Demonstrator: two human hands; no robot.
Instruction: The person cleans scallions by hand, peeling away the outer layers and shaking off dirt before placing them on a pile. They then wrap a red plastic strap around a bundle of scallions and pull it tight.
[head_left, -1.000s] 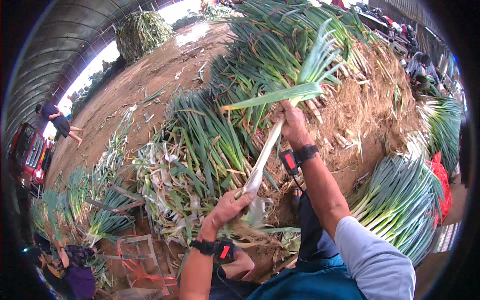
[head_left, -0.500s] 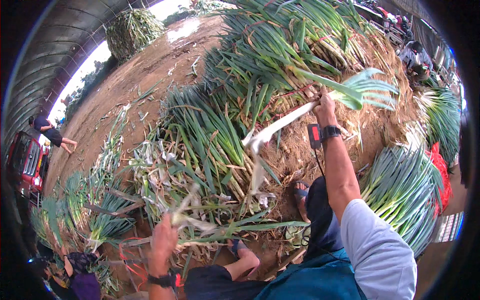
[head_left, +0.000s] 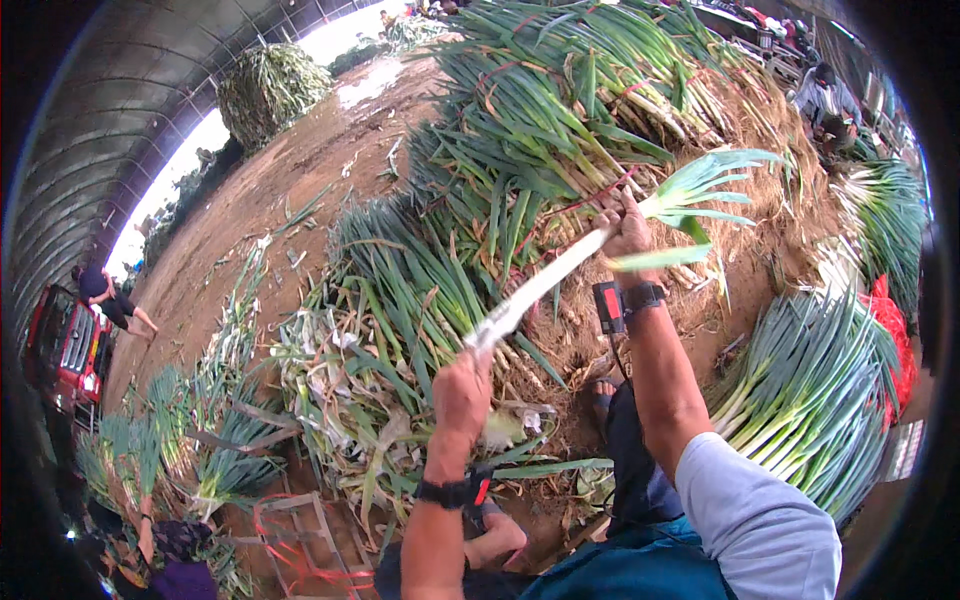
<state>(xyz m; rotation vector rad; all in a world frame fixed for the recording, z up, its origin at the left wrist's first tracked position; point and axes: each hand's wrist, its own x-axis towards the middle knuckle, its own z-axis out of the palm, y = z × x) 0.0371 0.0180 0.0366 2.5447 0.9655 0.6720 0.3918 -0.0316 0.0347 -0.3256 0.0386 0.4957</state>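
Observation:
A long green onion [head_left: 548, 278] with a white stalk lies slantwise between my hands, its leaves fanning out to the upper right. Just below those leaves, my right hand [head_left: 627, 232] is closed round the stalk. A loose leaf [head_left: 658, 259], blurred by motion, sticks out beside the right wrist. My left hand [head_left: 462, 396] has its fingers closed at the lower white end of the stalk. Under and ahead of my hands lie piled unpeeled green onions [head_left: 415, 280], with stripped leaves and skins [head_left: 350, 390] on the left of them.
Red-tied onion bundles [head_left: 600, 90] are heaped ahead. A cleaner-looking onion pile [head_left: 810, 390] lies at my right beside a red net bag [head_left: 893, 345]. Metal frame bars [head_left: 325, 540] stand at lower left, near a person [head_left: 175, 560]. Others are farther off, one near a red vehicle [head_left: 75, 350].
My left hand has moved up and right from the stripped skins to the stalk's lower end, dropping the peeled skin it held. The right hand has shifted slightly left and down.

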